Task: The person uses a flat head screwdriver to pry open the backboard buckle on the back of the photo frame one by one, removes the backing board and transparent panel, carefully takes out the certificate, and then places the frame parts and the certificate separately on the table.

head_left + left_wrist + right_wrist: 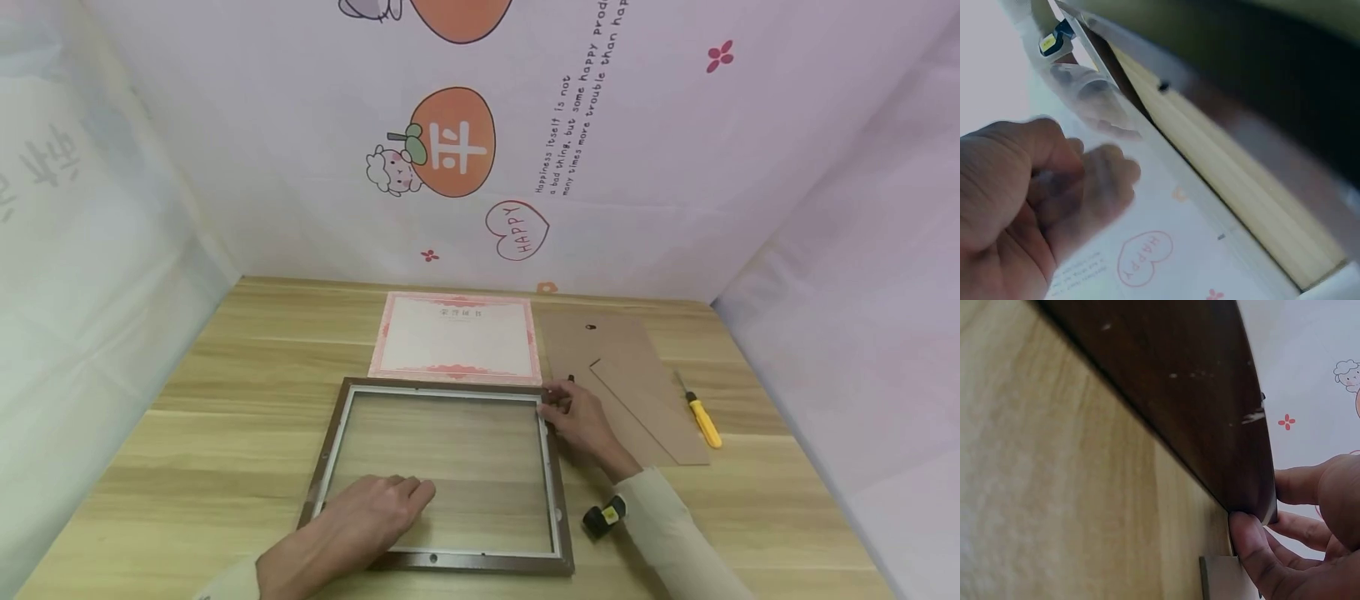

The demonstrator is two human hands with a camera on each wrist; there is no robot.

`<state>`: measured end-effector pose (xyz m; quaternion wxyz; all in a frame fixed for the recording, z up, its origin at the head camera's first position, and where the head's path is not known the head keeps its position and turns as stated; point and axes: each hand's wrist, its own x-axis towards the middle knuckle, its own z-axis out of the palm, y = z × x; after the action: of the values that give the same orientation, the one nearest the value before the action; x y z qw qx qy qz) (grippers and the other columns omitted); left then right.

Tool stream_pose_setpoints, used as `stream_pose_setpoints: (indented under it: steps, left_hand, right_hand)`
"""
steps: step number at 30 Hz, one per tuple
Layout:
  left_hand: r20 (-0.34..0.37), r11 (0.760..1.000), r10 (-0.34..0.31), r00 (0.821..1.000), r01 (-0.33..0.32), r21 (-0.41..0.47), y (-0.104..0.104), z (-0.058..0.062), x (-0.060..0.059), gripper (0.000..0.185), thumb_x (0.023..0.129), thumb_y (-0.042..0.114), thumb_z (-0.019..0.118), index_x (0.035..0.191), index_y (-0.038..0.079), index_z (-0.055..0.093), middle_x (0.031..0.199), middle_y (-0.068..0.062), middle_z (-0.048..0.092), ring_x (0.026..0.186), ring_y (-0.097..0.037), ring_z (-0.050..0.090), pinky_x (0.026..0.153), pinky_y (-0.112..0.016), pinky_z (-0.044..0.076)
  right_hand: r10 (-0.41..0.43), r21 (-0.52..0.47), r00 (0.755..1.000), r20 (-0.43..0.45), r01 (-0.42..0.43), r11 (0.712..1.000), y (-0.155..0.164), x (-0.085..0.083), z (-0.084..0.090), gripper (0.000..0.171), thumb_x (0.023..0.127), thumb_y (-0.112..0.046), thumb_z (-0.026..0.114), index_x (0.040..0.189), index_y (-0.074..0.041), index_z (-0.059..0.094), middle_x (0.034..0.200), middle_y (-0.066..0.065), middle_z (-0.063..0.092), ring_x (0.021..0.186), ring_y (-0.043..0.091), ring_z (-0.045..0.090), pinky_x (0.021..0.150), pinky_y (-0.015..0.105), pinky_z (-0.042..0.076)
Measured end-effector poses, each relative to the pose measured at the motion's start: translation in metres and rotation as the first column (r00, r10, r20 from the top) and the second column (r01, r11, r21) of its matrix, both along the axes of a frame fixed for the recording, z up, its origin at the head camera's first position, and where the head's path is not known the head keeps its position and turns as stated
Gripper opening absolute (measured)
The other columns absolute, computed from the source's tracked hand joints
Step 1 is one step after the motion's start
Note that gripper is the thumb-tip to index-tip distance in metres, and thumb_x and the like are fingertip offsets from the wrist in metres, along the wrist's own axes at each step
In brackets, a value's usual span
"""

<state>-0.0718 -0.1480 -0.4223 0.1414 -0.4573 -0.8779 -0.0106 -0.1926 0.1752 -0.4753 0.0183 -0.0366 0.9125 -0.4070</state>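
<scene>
A brown picture frame [566, 533] with a pale inner lip and a clear pane [457, 467] lies on the wooden table. My right hand [581, 417] pinches its far right corner; in the right wrist view the thumb [1249, 534] presses the corner's outer edge, with fingers on the other side. Over the near left part of the pane hangs my left hand [371, 508], its fingers loosely bent and nothing seen in them. The left wrist view shows that hand [1004, 181] close to the pane, which mirrors it. Whether its fingertips touch the pane, I cannot tell.
Beyond the frame lies a certificate [457, 342] with a pink border. To the right is a brown backing board [622, 408] with a stand flap, and past it a screwdriver [705, 421] with a yellow handle. White printed sheets [300, 167] rise around the table.
</scene>
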Motion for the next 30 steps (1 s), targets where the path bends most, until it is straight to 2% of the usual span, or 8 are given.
stream_pose_setpoints:
  steps: [2, 5, 9, 14, 21, 25, 28, 30]
  left_hand:
    - [-0.005, 0.999, 0.031, 1.000, -0.031, 0.020, 0.000, -0.001, 0.000, 0.026, 0.078, -0.006, 0.071, 0.095, 0.010, 0.058, 0.082, 0.002, 0.068, 0.070, -0.006, 0.064, 0.055, -0.013, 0.050]
    - [-0.018, 0.996, 0.071, 0.997, -0.070, 0.047, -0.001, -0.002, -0.002, 0.035, 0.075, -0.006, 0.076, 0.103, 0.009, 0.062, 0.093, -0.001, 0.072, 0.081, -0.013, 0.070, 0.066, -0.021, 0.059]
    - [-0.029, 0.994, 0.093, 0.995, -0.091, 0.057, -0.002, 0.002, -0.005, 0.038, 0.072, -0.007, 0.079, 0.102, 0.010, 0.063, 0.091, 0.000, 0.072, 0.076, -0.012, 0.069, 0.061, -0.020, 0.058]
    - [-0.014, 0.993, 0.100, 0.995, -0.099, 0.070, 0.000, 0.009, -0.008, 0.037, 0.071, -0.013, 0.075, 0.096, 0.011, 0.063, 0.086, 0.001, 0.072, 0.072, -0.010, 0.068, 0.053, -0.016, 0.054]
    - [0.032, 0.990, 0.104, 0.994, -0.107, 0.096, -0.002, 0.021, -0.013, 0.039, 0.072, -0.015, 0.072, 0.098, 0.012, 0.063, 0.089, 0.001, 0.075, 0.067, -0.009, 0.068, 0.052, -0.015, 0.053]
    - [0.008, 0.977, 0.127, 0.992, -0.127, 0.173, -0.005, 0.031, -0.019, 0.038, 0.072, -0.020, 0.064, 0.090, 0.013, 0.057, 0.070, 0.008, 0.066, 0.050, 0.002, 0.040, 0.040, -0.008, 0.031]
    - [-0.004, 0.972, 0.135, 0.991, -0.131, 0.193, -0.006, 0.038, -0.023, 0.040, 0.070, -0.023, 0.056, 0.085, 0.014, 0.050, 0.060, 0.010, 0.050, 0.054, 0.000, 0.015, 0.043, -0.008, 0.010]
    - [0.002, 0.976, 0.126, 0.992, -0.125, 0.181, -0.006, 0.043, -0.026, 0.041, 0.070, -0.024, 0.054, 0.085, 0.014, 0.051, 0.059, 0.010, 0.049, 0.055, 0.000, 0.012, 0.046, -0.009, 0.006]
  right_hand:
    - [0.004, 0.006, 1.000, -0.008, -0.003, 1.000, 0.001, 0.000, -0.001, 0.036, 0.091, -0.011, 0.069, 0.126, -0.005, 0.061, 0.111, 0.016, 0.066, 0.088, 0.022, 0.063, 0.061, 0.022, 0.054]
    - [0.011, 0.011, 1.000, -0.021, -0.011, 1.000, 0.003, 0.000, -0.002, 0.036, 0.090, -0.010, 0.069, 0.125, -0.004, 0.061, 0.110, 0.016, 0.066, 0.088, 0.022, 0.063, 0.063, 0.022, 0.053]
    - [0.019, 0.008, 1.000, -0.023, -0.019, 1.000, 0.004, 0.000, -0.002, 0.036, 0.091, -0.010, 0.069, 0.126, -0.005, 0.061, 0.112, 0.016, 0.066, 0.089, 0.022, 0.063, 0.065, 0.023, 0.052]
    - [0.042, 0.010, 0.999, -0.019, -0.042, 0.999, 0.004, 0.000, -0.001, 0.036, 0.092, -0.010, 0.067, 0.127, -0.005, 0.059, 0.116, 0.018, 0.065, 0.093, 0.024, 0.063, 0.068, 0.025, 0.053]
    - [0.045, 0.029, 0.999, -0.017, -0.044, 0.999, 0.000, 0.000, 0.001, 0.037, 0.093, -0.011, 0.066, 0.129, -0.005, 0.058, 0.119, 0.017, 0.064, 0.099, 0.027, 0.062, 0.077, 0.034, 0.054]
    - [0.045, 0.024, 0.999, -0.009, -0.045, 0.999, -0.002, 0.001, 0.002, 0.036, 0.094, -0.011, 0.064, 0.129, -0.005, 0.057, 0.118, 0.017, 0.063, 0.099, 0.027, 0.061, 0.078, 0.035, 0.053]
    - [0.049, 0.021, 0.999, 0.001, -0.049, 0.999, -0.001, 0.001, 0.002, 0.035, 0.095, -0.010, 0.064, 0.129, -0.005, 0.057, 0.117, 0.016, 0.063, 0.098, 0.026, 0.060, 0.077, 0.032, 0.052]
    - [0.051, 0.009, 0.999, 0.005, -0.051, 0.999, 0.000, 0.001, 0.001, 0.036, 0.095, -0.010, 0.064, 0.129, -0.005, 0.057, 0.116, 0.016, 0.063, 0.097, 0.026, 0.060, 0.076, 0.032, 0.051]
